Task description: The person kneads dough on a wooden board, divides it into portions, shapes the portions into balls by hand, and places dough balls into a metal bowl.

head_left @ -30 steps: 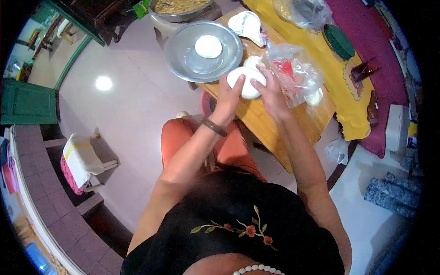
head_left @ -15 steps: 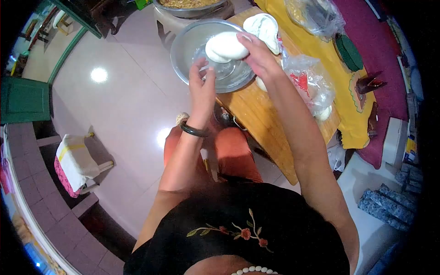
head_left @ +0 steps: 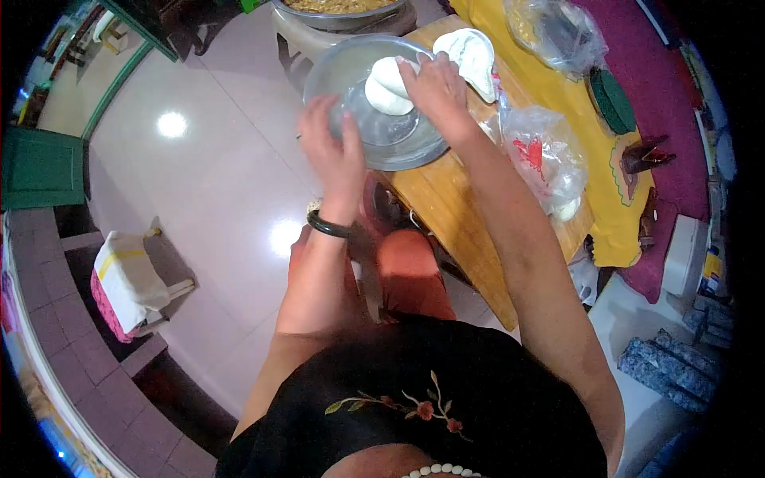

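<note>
Two smooth white lumps of dough (head_left: 388, 97) rest one against the other inside a wide metal basin (head_left: 339, 68). My right hand (head_left: 438, 89) is over the basin's right side, fingers apart, its thumb at the edge of the upper lump. Whether that thumb presses on the dough I cannot tell. At the basin's near left rim is my left hand (head_left: 327, 143), open and slightly blurred, holding nothing. Just beyond my right hand a flattened white dough piece (head_left: 472, 60) lies on the wooden board (head_left: 446, 191).
A clear plastic bag (head_left: 546, 151) with red print lies on the board, a white lump (head_left: 567, 209) beside it. Behind the basin stands a pan of chunky yellowish food (head_left: 343, 9). Another plastic bag (head_left: 554, 36) is on the yellow cloth (head_left: 610, 171). A covered stool (head_left: 131, 271) stands left.
The dough that my right hand held is down against the other lump in the basin. My right hand's fingers have loosened; my left hand has moved left, its fingers spreading.
</note>
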Demonstrator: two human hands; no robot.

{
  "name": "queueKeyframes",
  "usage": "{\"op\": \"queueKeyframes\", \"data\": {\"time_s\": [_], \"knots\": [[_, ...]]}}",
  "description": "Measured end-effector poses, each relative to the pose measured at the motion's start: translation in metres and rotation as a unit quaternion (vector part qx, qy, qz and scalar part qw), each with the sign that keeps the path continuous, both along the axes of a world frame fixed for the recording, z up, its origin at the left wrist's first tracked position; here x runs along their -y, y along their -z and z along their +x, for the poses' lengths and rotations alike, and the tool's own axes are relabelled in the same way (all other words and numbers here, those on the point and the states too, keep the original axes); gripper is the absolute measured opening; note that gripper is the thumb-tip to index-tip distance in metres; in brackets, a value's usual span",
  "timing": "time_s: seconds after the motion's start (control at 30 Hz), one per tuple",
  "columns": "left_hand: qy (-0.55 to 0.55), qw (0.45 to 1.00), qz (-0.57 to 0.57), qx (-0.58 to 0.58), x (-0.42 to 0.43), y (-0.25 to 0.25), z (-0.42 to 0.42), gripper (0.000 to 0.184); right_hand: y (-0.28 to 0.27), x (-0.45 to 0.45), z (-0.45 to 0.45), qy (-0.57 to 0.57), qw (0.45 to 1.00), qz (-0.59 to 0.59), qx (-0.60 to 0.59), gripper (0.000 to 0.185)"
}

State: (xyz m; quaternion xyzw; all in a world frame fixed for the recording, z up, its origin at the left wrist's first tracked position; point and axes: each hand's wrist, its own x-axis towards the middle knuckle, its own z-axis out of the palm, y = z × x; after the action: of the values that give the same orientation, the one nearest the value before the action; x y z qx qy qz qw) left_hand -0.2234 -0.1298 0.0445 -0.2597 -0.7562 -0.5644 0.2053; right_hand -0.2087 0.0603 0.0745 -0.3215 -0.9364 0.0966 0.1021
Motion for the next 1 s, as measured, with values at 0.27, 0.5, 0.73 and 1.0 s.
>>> {"op": "queueKeyframes", "data": {"time_s": [0.27, 0.5, 0.73, 1.0], "knots": [[0.002, 0.985, -0.003, 0.174, -0.006, 0.050, -0.021, 0.072, 0.055, -0.009, -0.019, -0.230, 0.968, 0.036, -0.092, 0.055], [0.054, 0.931, 0.189, 0.307, -0.012, 0.043, -0.012, 0.070, 0.065, 0.011, -0.019, -0.249, 0.967, 0.034, -0.034, 0.067], [0.102, 0.904, 0.219, 0.353, -0.011, 0.057, -0.017, 0.066, 0.064, 0.038, -0.016, -0.222, 0.975, 0.028, 0.008, 0.077], [0.068, 0.880, 0.260, 0.391, -0.008, 0.062, -0.019, 0.058, 0.019, -0.038, -0.017, -0.196, 0.794, -0.541, -0.193, 0.064]]}}
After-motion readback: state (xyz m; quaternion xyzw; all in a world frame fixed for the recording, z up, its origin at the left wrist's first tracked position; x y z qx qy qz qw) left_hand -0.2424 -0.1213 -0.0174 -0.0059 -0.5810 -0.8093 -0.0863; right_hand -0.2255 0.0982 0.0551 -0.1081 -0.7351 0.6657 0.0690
